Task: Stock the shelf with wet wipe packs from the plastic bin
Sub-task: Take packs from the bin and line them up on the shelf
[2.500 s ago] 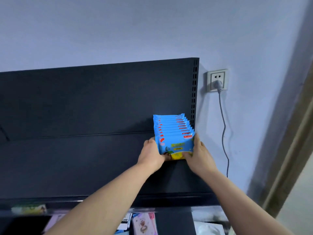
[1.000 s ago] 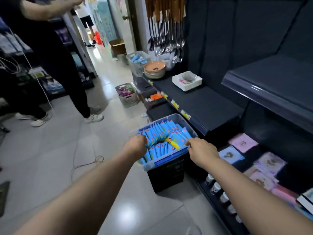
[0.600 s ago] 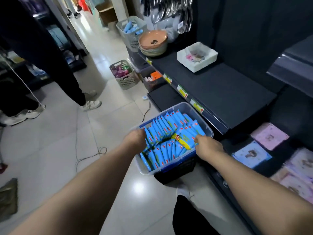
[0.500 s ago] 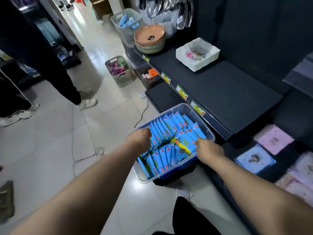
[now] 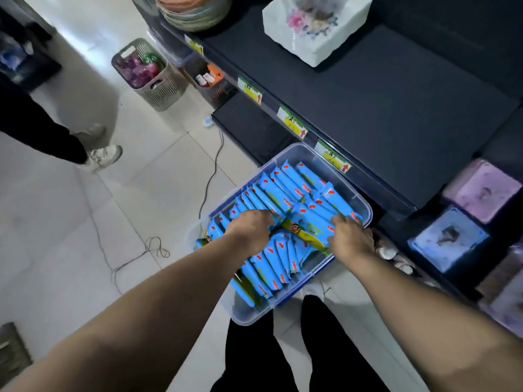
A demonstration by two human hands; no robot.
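Both hands (image 5: 249,232) lower now, fingertips hidden among wet wipe packs (image 5: 285,193).

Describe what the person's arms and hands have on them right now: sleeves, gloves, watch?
Both forearms are bare, with no sleeve in view. The left hand and right hand wear no gloves, and no watch, band or ring shows. Black trousers are visible below.

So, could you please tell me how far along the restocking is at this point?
Nothing finished shows in this view: the stocked shelf is out of frame. In hand: the left hand and right hand are down in the plastic bin, closing around a batch of blue wet wipe packs. Left: the bin looks mostly full, so many trips remain.
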